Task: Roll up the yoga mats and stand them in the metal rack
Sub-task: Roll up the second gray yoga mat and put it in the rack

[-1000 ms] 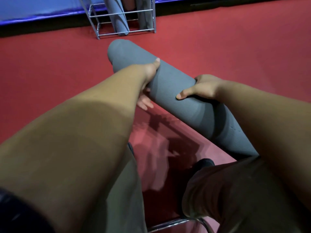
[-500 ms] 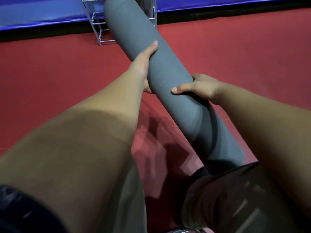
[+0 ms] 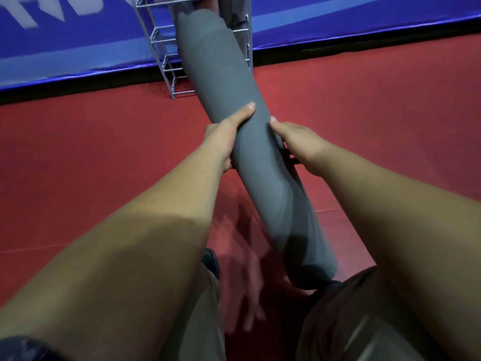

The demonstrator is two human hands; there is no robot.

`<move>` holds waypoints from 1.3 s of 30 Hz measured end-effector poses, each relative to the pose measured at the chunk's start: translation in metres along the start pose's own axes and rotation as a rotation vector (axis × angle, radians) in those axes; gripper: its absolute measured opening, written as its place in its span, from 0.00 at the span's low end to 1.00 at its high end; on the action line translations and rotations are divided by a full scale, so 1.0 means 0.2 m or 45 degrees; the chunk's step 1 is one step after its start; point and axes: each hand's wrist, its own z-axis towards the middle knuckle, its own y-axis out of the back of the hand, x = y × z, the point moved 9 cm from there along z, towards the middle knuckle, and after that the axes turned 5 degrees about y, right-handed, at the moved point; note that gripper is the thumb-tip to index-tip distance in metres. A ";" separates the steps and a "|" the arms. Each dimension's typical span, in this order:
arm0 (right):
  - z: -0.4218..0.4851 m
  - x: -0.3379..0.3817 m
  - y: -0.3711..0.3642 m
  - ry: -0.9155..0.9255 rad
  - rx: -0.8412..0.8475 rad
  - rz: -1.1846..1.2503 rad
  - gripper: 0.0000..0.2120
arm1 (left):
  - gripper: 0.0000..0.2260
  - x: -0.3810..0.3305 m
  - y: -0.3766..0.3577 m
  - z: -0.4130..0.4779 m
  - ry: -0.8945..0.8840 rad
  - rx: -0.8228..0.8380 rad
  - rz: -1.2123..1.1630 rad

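A rolled grey yoga mat [image 3: 250,157] is held aslant above the red floor [image 3: 78,165]. It is gripped at mid-length, with the left hand [image 3: 223,134] curled round one flank and the right hand [image 3: 296,142] round the other. Its far end is seen in front of the metal rack [image 3: 161,48], where another rolled mat [image 3: 234,19] is already stood. Since half a second ago, the mat has been carried nearer the rack and the hands brought level.

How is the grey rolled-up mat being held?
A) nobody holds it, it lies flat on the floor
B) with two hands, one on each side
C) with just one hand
B: the left hand and the right hand both grip the rolled grey mat, one on each side.
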 end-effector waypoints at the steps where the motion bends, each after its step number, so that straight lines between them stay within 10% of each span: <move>1: 0.00 -0.01 -0.01 -0.008 0.005 0.025 0.18 | 0.32 0.00 0.02 0.00 -0.010 -0.029 -0.007; 4: 0.00 0.01 -0.09 0.021 0.135 0.089 0.14 | 0.28 -0.03 0.09 0.02 -0.046 -0.085 -0.083; 8: 0.03 -0.10 -0.24 -0.084 0.341 -0.204 0.50 | 0.29 -0.08 0.18 0.03 -0.078 -0.137 -0.187; 13: 0.00 -0.16 -0.24 -0.118 0.175 -0.606 0.66 | 0.44 -0.07 0.19 0.07 -0.021 -0.013 -0.166; 17: 0.00 -0.14 -0.16 -0.168 0.101 -0.379 0.48 | 0.26 -0.09 0.16 0.03 -0.014 0.035 -0.131; 21: -0.03 -0.11 -0.11 -0.191 0.092 -0.059 0.26 | 0.33 0.10 0.10 -0.02 0.326 0.232 0.227; 29: -0.01 -0.19 -0.05 -0.318 -0.029 0.191 0.31 | 0.07 0.16 0.08 -0.04 0.221 0.370 0.477; 34: 0.00 -0.21 -0.06 -0.361 0.081 0.375 0.35 | 0.09 0.12 0.10 -0.02 0.134 0.396 0.394; 39: -0.01 -0.12 -0.03 -0.212 0.049 0.386 0.14 | 0.11 0.05 0.10 -0.07 0.050 0.371 0.269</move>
